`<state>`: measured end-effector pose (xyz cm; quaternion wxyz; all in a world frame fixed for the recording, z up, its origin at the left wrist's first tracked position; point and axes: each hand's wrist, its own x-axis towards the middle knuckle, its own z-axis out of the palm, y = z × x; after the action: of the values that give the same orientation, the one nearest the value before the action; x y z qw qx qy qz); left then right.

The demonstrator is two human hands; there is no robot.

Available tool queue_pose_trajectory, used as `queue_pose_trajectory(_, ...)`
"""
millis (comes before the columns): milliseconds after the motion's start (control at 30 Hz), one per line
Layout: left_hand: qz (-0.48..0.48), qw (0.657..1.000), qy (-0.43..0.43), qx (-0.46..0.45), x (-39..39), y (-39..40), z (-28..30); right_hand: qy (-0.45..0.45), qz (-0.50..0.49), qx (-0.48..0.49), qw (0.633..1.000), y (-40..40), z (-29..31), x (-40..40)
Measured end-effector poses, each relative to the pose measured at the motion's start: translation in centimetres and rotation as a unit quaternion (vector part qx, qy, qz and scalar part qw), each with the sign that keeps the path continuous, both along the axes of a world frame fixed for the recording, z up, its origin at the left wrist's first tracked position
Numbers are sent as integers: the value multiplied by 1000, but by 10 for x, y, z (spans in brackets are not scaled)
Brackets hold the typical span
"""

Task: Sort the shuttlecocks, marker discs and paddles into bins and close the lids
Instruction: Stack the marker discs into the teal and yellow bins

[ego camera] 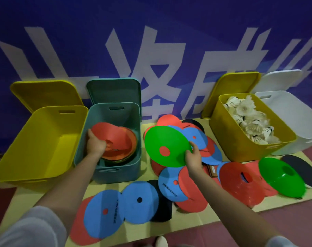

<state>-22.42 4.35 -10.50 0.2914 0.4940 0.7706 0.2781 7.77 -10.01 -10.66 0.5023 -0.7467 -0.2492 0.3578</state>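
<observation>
— Where are the hands?
— The left hand (95, 143) grips the red disc (112, 138) inside the teal bin (119, 173); the right hand (193, 155) pinches the green disc (166, 145) above the floor pile — shuttlecocks (247, 118) fill the yellow bin (240, 150).

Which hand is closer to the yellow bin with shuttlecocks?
Right. The right hand grips a green disc left of the shuttlecock bin; the left hand is farther, inside the teal bin.
</observation>
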Motion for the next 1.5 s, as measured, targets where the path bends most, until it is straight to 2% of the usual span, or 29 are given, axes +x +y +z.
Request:
queue_pose_trajectory(167, -1, 998, -31, -59, -3, 8, -31, -3, 29, -7, 1000, -1, 2, 3)
queue_pose_trajectory(300, -3, 999, -30, -41, -6, 19, -29, -8, 41, -4, 999, -3, 5, -2)
queue_pose_trajectory(367, -35, 999, 0, -27, -8, 21, -25, -10, 34, 8, 999, 1, 5, -5)
queue_pose_trajectory(433, -98, 989, 88, -62, -11, 21, -24, -8, 21, 14, 1000, 6, 6, -8)
queue_pose_trajectory(533, -214, 941, 242, -105, -18, 16, -20, -4, 16, 33, 999, 15, 16, -15)
queue_pose_trajectory(633, -308, 862, 399, -57, -29, 14, -5, -8, 18, 62, 998, 31, 34, -24)
queue_pose_trajectory(767, -379, 805, 457, 13, -48, 17, 20, -32, 38, 91, 995, 59, 51, -47)
queue_pose_trajectory(833, -391, 794, 459, 85, -58, 14, 28, -49, 53, 105, 992, 72, 57, -61)
queue_pose_trajectory(900, -361, 816, 424, 155, -68, 12, 29, -70, 68, 110, 989, 83, 60, -75)
queue_pose_trajectory(967, -308, 861, 357, 188, -79, 10, 27, -87, 80, 107, 987, 92, 61, -92)
queue_pose_trajectory(1067, -221, 943, 210, 130, -86, 7, 20, -132, 118, 99, 979, 108, 58, -117)
queue_pose_trajectory(1133, -177, 976, 106, 77, -84, 6, 14, -178, 148, 72, 970, 119, 57, -135)
queue_pose_trajectory(1267, -158, 982, 52, 87, -84, 5, 8, -241, 201, 25, 949, 140, 45, -169)
queue_pose_trajectory(1500, -145, 984, 37, 94, -86, 5, 6, -230, 250, -113, 933, 158, -11, -203)
